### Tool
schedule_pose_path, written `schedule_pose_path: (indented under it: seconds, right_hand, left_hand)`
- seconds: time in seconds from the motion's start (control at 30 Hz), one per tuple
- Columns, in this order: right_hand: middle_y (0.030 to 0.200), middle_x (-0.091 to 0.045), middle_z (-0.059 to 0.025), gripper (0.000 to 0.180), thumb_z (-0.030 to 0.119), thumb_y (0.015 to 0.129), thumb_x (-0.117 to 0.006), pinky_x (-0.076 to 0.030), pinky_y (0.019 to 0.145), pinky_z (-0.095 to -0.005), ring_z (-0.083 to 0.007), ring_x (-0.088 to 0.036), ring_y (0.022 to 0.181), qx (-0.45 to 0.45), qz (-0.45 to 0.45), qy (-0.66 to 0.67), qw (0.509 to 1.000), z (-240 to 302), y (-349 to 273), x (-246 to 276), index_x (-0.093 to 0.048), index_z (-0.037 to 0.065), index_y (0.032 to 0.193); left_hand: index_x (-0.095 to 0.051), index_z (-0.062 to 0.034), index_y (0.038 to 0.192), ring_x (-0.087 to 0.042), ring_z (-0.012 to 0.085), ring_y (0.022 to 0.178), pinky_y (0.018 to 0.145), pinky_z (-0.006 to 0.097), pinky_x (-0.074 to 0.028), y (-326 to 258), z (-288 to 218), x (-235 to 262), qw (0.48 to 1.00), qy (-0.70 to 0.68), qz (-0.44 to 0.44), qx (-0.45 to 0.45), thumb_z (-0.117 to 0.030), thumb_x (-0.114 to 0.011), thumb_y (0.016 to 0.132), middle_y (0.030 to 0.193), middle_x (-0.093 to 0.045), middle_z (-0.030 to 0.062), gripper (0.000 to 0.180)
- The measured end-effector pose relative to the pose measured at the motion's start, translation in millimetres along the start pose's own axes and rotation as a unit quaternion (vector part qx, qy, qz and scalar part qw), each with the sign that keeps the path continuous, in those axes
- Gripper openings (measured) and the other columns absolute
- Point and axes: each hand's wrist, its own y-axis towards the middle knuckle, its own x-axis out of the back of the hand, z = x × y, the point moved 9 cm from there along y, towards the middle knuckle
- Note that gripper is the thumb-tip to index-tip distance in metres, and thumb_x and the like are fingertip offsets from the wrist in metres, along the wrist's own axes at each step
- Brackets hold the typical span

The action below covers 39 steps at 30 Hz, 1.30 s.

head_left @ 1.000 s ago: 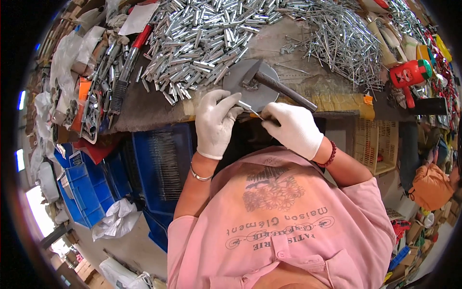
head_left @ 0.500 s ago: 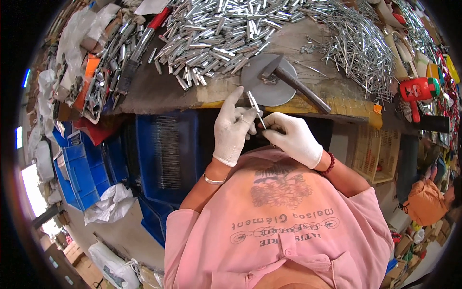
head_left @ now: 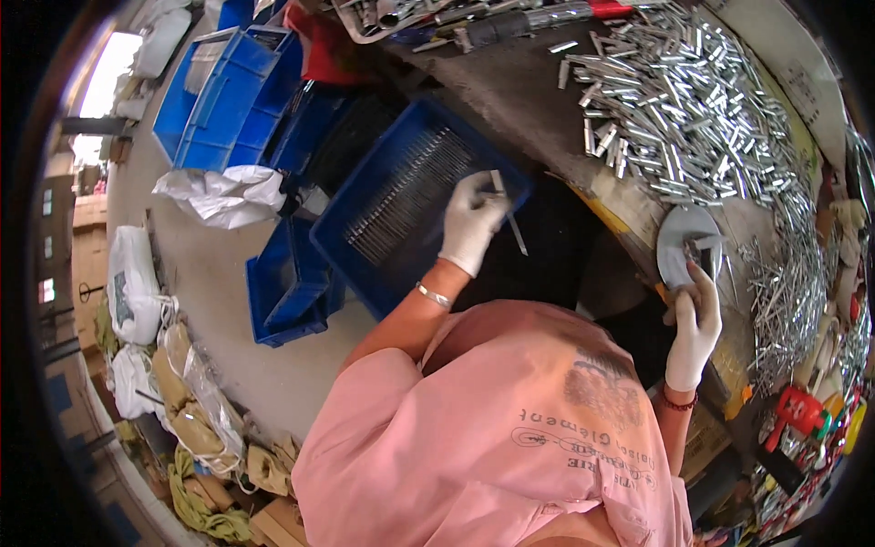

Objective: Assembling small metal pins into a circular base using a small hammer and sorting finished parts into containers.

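My left hand (head_left: pixel 474 223), in a white glove, is closed around a short silver metal tube (head_left: pixel 498 180) with a thin rod sticking out of its lower end. It is over the edge of a blue bin (head_left: pixel 339 239) in which several similar slim metal rods with handles (head_left: pixel 410 196) lie in a row. My right hand (head_left: pixel 694 330), also gloved, is at the bench edge, its fingers closed at a hammer (head_left: pixel 704 248); the handle is mostly hidden by the hand. Under the hammer head is a round grey metal disc (head_left: pixel 673 239).
A large heap of short silver tubes (head_left: pixel 674 109) covers the far bench, with a pile of thin metal rods (head_left: pixel 788 301) to its right. Further right is a red bottle with a green cap (head_left: pixel 800 410). Other blue bins (head_left: pixel 232 100) and a white bag (head_left: pixel 223 196) stand at left.
The view has turned to the left. My hands have parted: the left has carried the tube and rod over to the blue bin, while the right has let go of them and reached the hammer.
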Motion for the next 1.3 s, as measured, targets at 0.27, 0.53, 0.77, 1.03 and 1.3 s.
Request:
schedule_pose_path:
  seconds: [0.27, 0.53, 0.77, 1.03, 1.3]
  right_hand:
    - [0.092, -0.067, -0.0034, 0.035, 0.005, 0.107, -0.055, -0.04, 0.061, -0.0219, -0.0048, -0.049, 0.066, 0.03, -0.051, -0.005, 0.998, -12, 1, 9, -0.067, -0.002, 0.139]
    - [0.095, -0.071, -0.0038, 0.033, 0.003, 0.106, -0.056, -0.043, 0.061, -0.0219, -0.0054, -0.054, 0.068, 0.028, -0.031, 0.029, 0.999, -18, 4, 11, -0.069, -0.001, 0.136]
    - [0.093, -0.07, -0.0028, 0.031, 0.003, 0.106, -0.057, -0.045, 0.061, -0.0218, -0.0057, -0.055, 0.068, 0.011, -0.029, 0.033, 0.999, -16, 1, 5, -0.069, -0.003, 0.133]
    - [0.098, -0.07, 0.0002, 0.024, -0.001, 0.103, -0.062, -0.051, 0.067, -0.0226, -0.0047, -0.061, 0.077, -0.015, -0.003, 0.066, 0.998, -10, -4, 4, -0.075, -0.001, 0.124]
    - [0.1, -0.074, -0.0136, 0.021, 0.001, 0.089, -0.078, -0.057, 0.083, -0.0358, -0.0286, -0.073, 0.091, 0.231, 0.005, -0.115, 0.966, 37, -14, 30, -0.077, 0.003, 0.11]
  left_hand:
    - [-0.069, 0.0034, 0.131, -0.072, 0.0251, 0.097, 0.088, 0.039, -0.057, 123, 154, 187, 0.955, 0.147, -0.257, 0.004, -0.011, -0.078, 0.087, 0.111, -0.075, 0.0137, 0.047]
    - [-0.071, -0.0017, 0.127, -0.074, 0.0344, 0.109, 0.097, 0.04, -0.056, 213, 188, 261, 0.899, 0.367, -0.231, -0.067, -0.022, -0.087, 0.084, 0.118, -0.077, 0.0216, 0.05]
    - [-0.071, -0.0006, 0.125, -0.072, 0.0405, 0.115, 0.1, 0.044, -0.055, 153, 79, 187, 0.869, 0.354, -0.319, -0.135, -0.024, -0.081, 0.094, 0.122, -0.077, 0.0217, 0.04]
    - [-0.078, -0.0056, 0.104, -0.07, 0.0276, 0.091, 0.084, 0.037, -0.056, 19, -177, -66, 0.8, 0.311, 0.01, -0.513, -0.007, -0.082, 0.091, 0.104, -0.073, 0.0104, 0.014]
    - [-0.076, -0.0079, 0.093, -0.067, 0.0377, 0.104, 0.093, 0.049, -0.053, 28, -176, -154, 0.683, 0.501, 0.214, -0.487, -0.007, -0.086, 0.077, 0.107, -0.07, 0.0139, 0.019]
